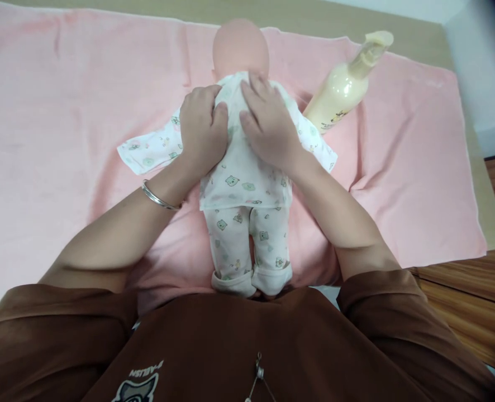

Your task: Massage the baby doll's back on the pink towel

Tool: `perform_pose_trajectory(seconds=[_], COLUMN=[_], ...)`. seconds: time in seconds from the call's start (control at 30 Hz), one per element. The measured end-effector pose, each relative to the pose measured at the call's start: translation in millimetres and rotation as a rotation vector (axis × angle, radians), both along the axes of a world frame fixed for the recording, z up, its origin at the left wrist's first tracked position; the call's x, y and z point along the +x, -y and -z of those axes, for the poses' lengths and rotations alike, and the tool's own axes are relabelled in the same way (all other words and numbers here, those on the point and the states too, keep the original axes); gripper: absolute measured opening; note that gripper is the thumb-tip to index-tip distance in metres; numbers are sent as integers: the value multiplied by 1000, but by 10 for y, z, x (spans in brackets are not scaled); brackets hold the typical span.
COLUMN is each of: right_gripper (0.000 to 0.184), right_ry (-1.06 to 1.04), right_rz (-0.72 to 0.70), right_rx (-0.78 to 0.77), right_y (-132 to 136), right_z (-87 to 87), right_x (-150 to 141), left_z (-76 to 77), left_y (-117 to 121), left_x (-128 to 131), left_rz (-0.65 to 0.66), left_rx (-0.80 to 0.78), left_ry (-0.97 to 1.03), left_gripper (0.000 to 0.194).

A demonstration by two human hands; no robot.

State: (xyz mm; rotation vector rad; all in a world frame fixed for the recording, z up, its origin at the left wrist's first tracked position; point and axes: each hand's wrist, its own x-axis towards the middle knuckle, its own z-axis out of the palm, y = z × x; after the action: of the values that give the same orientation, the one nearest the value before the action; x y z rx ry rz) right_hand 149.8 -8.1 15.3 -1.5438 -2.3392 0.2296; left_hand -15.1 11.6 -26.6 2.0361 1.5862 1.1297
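A baby doll (241, 47) lies on a pink towel, its bald head away from me and no face showing. It wears a white printed shirt (247, 184) and matching pants (231, 240) with turned-up cuffs. My left hand (203, 125) is curled round the doll's upper left side, thumb bent in against the shirt. On the upper back, near the neck, rests my right hand (272, 120), its fingers spread over the cloth and a little blurred. Both shirt sleeves stretch out sideways; what is inside them is hidden.
The pink towel (423, 184) covers most of the table (423, 30), with creases on the right. A cream pump bottle (339, 92) lies slanted beside the right sleeve. Brown wooden boards (474, 290) show past the table's right edge.
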Motion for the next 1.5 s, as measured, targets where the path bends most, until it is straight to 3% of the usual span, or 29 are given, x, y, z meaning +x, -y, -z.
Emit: perform_pose_trajectory(seconds=[0.07, 0.17, 0.3, 0.4, 0.53, 0.6, 0.73, 0.83, 0.93, 1.03, 1.2, 1.33, 1.5], right_gripper=[61, 62, 64, 62, 69, 70, 60, 59, 55, 54, 57, 56, 51], right_ry=[-35, 91, 291, 227, 48, 47, 251, 374, 230, 58, -29, 43, 77], right_rz=[64, 160, -27, -80, 110, 151, 159, 197, 187, 154, 120, 108, 126], right_rx=[-58, -30, 65, 43, -50, -49, 40, 72, 36, -5, -49, -60, -26], right_y=[-78, 130, 512, 401, -3, -61, 195, 408, 378, 142, -104, 73, 326], right_z=[-18, -91, -167, -132, -42, -40, -139, -201, -182, -109, -67, -174, -222], right_x=[72, -31, -268, -226, 10, 55, -85, -219, -184, 7, 213, 101, -61], left_z=[3, 26, 64, 85, 92, 92, 101, 98, 30, -108, -289, -268, -182], left_y=[4, 2, -30, -51, -45, -39, -72, -117, -93, 30, 231, 139, -106], left_x=[3, 10, 12, 11, 8, 0, -24, -28, -4, 35, 74, 39, -33], left_rz=[6, -13, -32, -22, 9, 29, 75, 88, 73, 60, 156, 139, 62], left_rx=[14, 45, 21, 48, 84, 90, 63, 17, -13, -41, 58, 51, -106], left_ry=[5, 8, -11, -5, 1, 5, 0, -8, -21, -105, -248, -177, -192], left_gripper=[35, 30, 28, 27, 27, 34, 54, 54, 47, 44, 22, 12, 27])
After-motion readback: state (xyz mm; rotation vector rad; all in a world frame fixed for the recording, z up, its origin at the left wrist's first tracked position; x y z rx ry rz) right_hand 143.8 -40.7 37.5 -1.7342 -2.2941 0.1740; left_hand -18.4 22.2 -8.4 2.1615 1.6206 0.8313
